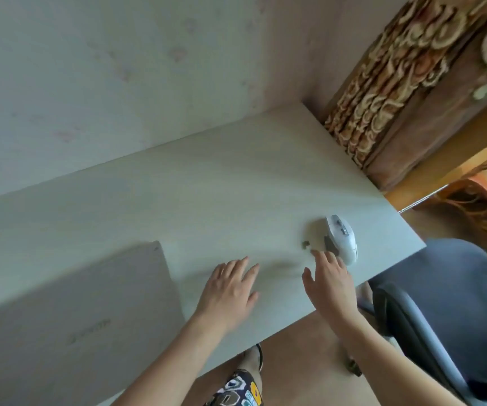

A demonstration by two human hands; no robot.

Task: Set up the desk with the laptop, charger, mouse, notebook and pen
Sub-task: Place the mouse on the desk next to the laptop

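A white mouse (341, 238) with grey side panels lies near the right front corner of the pale desk (207, 183). A tiny dark dongle (306, 245) sits just to its left. My right hand (330, 281) hovers open over the desk, fingertips close to the mouse's near end and the dongle, holding nothing. My left hand (229, 288) is spread flat above the desk's front middle, empty. A closed silver laptop (75, 312) lies flat at the front left. No charger, notebook or pen is in sight.
A grey office chair (441, 294) stands right of the desk. A patterned brown curtain (383, 83) hangs at the back right corner. The wall (90, 68) runs along the desk's far edge.
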